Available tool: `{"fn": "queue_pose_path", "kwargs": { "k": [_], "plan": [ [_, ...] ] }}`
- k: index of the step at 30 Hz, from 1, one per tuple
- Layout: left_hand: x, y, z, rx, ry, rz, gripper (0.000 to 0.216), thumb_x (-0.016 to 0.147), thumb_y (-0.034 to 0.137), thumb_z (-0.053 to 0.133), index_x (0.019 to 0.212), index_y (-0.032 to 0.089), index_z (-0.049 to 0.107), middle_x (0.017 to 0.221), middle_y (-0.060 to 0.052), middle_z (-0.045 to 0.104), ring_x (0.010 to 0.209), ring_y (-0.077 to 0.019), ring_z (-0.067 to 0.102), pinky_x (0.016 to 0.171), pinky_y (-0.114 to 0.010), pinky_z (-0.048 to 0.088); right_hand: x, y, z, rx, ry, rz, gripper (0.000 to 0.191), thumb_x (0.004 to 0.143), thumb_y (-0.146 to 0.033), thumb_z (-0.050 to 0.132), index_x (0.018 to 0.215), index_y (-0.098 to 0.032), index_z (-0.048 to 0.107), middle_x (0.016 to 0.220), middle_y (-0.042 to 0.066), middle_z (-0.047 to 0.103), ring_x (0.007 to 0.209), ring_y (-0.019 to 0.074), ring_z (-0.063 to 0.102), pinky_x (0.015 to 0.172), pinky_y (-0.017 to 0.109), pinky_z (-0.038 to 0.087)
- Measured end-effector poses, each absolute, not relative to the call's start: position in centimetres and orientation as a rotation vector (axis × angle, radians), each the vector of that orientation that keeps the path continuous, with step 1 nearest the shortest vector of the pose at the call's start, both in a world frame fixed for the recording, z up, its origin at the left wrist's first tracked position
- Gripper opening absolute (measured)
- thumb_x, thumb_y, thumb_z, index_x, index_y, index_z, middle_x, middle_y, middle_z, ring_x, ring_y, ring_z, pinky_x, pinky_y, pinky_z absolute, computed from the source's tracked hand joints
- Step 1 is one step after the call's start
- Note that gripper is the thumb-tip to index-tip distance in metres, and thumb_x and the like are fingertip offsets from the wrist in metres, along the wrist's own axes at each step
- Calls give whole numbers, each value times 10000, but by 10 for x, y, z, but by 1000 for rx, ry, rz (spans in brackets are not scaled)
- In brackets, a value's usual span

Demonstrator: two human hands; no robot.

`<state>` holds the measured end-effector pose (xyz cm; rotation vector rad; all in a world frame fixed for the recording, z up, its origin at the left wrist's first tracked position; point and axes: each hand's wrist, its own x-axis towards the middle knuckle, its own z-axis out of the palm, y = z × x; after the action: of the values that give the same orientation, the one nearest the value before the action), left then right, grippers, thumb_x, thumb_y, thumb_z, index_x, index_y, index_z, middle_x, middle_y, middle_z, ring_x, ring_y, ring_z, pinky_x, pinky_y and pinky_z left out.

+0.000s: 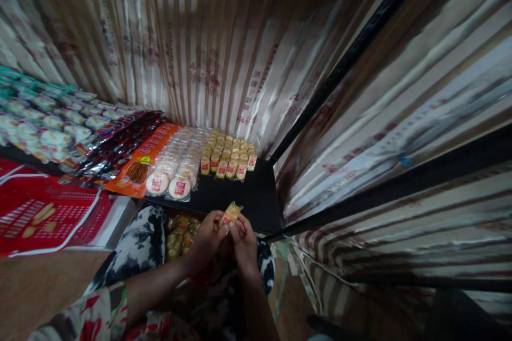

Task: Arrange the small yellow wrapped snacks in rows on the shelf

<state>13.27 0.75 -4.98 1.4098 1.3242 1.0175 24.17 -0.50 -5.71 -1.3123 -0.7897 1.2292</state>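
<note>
Left hand [206, 242] and right hand [243, 242] met at lower centre of frame, fingertips of both pinched shut on one small yellow snack packet [231, 214]. The packet was glossy film, oblong, tilted, and stuck up just above the two thumbs.

Just left of the hands, low on a patterned black-and-white cloth, lay a heap of like yellow packets [180, 234]; whether it sat in a bag could not be told.

Above the hands, a flat matte black shelf [256, 200] carried:
- rows of yellow packets [228, 157], upright, close-set, at centre;
- round pale cakes [176, 170] in clear wrap, just left of them;
- orange flat packs [142, 162];
- dark shiny packs [120, 146];
- green-and-white packs [48, 122], upper left.

Red printed carton [44, 213] at left edge. Striped glossy sheeting [200, 37] filled the upper frame.
</note>
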Motion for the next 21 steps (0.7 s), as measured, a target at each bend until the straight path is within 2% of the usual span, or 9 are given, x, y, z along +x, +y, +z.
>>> {"fn": "queue_pose_path", "kwargs": {
  "k": [5,8,13,17,21],
  "plan": [
    [151,36,-52,1479,1346,1017,292,788,197,462,1073,171,518,1056,-64,565,660,-92,570,683,-265,488,266,28,-55,-1330,-738,1091,526,646,-386,658,1106,-151,562,992,92,679,864,194,644,785,313,505],
    [161,48,-47,1540,1380,1035,318,769,143,458,1078,189,519,1077,-52,552,643,-76,560,692,-255,488,277,46,-58,-1361,-731,1030,556,625,-393,659,1110,-136,568,917,84,696,822,196,648,756,315,507],
    [179,63,-44,1671,1360,1014,342,767,98,421,1070,206,537,1082,-52,560,837,-123,592,823,-278,477,293,69,-65,-1357,-780,984,540,628,-399,651,1095,-137,582,935,89,695,834,199,645,772,321,500],
    [197,78,-46,1691,1381,981,368,761,92,422,1099,185,534,1115,-73,569,1025,-165,551,932,-313,437,308,87,-73,-1433,-789,908,531,636,-409,630,1090,-139,588,904,86,695,800,195,644,747,314,501],
    [216,94,-44,1664,1326,1010,335,813,151,404,1115,187,544,1180,-77,567,1103,-169,521,999,-329,393,324,108,-79,-1483,-832,801,498,657,-399,590,1083,-140,594,961,98,678,830,192,634,768,310,489]
  ]
}}
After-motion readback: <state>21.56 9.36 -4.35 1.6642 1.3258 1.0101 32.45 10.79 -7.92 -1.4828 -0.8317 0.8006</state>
